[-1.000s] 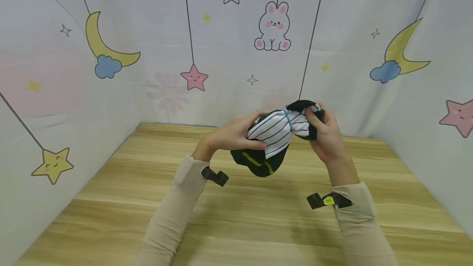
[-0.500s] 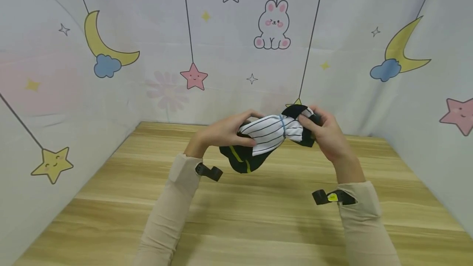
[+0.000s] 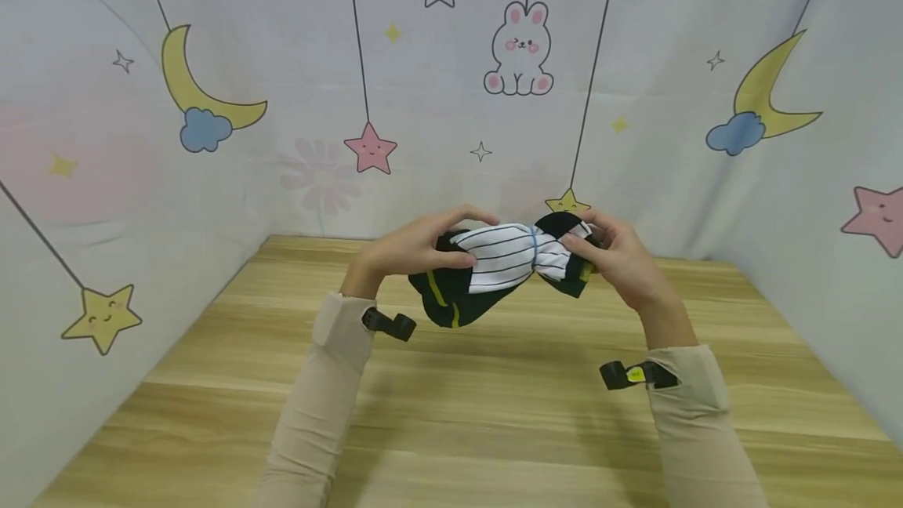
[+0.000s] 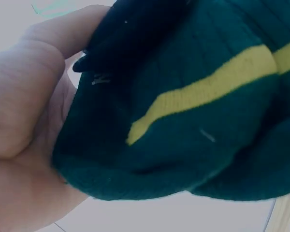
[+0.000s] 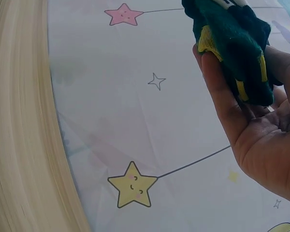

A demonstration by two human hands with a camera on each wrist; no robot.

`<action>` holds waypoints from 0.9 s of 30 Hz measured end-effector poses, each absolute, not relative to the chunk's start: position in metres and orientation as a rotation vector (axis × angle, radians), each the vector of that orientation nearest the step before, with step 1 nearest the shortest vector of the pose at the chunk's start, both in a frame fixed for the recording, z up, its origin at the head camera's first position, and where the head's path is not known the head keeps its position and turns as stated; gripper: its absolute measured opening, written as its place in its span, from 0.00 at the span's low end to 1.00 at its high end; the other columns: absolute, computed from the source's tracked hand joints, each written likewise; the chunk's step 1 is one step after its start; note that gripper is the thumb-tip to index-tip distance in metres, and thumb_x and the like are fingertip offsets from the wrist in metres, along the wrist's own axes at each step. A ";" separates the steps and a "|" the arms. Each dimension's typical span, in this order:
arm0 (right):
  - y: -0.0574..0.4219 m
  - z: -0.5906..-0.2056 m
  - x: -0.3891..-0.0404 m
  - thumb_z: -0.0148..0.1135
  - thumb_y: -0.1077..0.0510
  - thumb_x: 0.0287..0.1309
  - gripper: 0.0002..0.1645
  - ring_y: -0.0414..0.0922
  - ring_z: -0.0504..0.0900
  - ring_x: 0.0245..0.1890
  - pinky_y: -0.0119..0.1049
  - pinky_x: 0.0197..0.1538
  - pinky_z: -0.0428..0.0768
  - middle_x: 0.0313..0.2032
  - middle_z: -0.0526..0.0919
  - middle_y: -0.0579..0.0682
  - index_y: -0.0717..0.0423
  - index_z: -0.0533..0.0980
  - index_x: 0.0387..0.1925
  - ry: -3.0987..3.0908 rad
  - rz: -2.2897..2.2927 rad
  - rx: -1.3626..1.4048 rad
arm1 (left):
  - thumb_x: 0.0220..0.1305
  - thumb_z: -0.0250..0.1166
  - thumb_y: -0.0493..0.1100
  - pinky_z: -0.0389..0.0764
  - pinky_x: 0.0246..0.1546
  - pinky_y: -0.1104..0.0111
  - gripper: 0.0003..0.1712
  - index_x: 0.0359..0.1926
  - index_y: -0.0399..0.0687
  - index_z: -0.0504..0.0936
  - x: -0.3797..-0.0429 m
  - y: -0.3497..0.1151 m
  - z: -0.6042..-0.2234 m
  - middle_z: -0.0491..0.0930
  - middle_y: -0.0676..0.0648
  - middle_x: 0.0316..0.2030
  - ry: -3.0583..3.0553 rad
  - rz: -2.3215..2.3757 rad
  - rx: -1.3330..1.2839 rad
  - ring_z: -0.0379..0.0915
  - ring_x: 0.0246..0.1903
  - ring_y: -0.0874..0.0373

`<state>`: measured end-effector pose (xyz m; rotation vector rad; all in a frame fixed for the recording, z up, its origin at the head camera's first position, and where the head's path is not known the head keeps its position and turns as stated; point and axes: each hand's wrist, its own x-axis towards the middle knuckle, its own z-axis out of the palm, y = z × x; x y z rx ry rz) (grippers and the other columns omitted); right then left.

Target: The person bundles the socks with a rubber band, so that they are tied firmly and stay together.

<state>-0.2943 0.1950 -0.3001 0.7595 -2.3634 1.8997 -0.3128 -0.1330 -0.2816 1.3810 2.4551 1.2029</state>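
A bundle of socks [image 3: 497,261], white with black pinstripes and dark green with yellow stripes, is held in the air above the table. A thin blue band [image 3: 534,248] cinches it near its right end. My left hand [image 3: 412,248] grips the wider left end, thumb on the near side and fingers over the top. My right hand [image 3: 624,261] pinches the smaller bunched end between thumb and fingers. In the left wrist view the green ribbed knit [image 4: 183,130] fills most of the frame. The right wrist view shows the green end [image 5: 239,58] between fingers and thumb.
A wood-grain table [image 3: 480,414] lies below both hands. Behind and at both sides hangs a white cloth [image 3: 437,85] printed with stars, moons and a rabbit. Each beige sleeve carries a small black wrist camera [image 3: 391,324].
Both hands have lowered slightly, and the bundle has shifted left and turned more level. My left hand has moved left, a little apart from the right. Both keep their hold.
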 end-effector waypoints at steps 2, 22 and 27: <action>0.195 -0.302 -0.295 0.59 0.59 0.70 0.16 0.40 0.82 0.34 0.35 0.38 0.84 0.38 0.81 0.48 0.50 0.72 0.57 -2.356 1.914 0.774 | 0.70 0.65 0.46 0.82 0.48 0.61 0.30 0.69 0.64 0.67 -0.313 -0.134 -0.282 0.75 0.48 0.59 2.446 1.206 1.389 0.78 0.48 0.53; 0.196 -0.314 -0.304 0.54 0.61 0.73 0.29 0.49 0.86 0.35 0.47 0.37 0.85 0.49 0.77 0.65 0.43 0.63 0.71 -2.485 1.890 0.980 | 0.72 0.63 0.46 0.74 0.58 0.62 0.26 0.69 0.58 0.73 -0.323 -0.142 -0.288 0.75 0.54 0.62 2.442 1.055 1.424 0.74 0.54 0.58; 0.195 -0.317 -0.306 0.54 0.60 0.74 0.27 0.49 0.85 0.39 0.48 0.38 0.85 0.57 0.72 0.68 0.46 0.64 0.70 -2.531 1.890 0.951 | 0.72 0.63 0.48 0.74 0.57 0.63 0.26 0.68 0.60 0.73 -0.326 -0.141 -0.290 0.76 0.55 0.61 2.469 1.014 1.399 0.74 0.53 0.59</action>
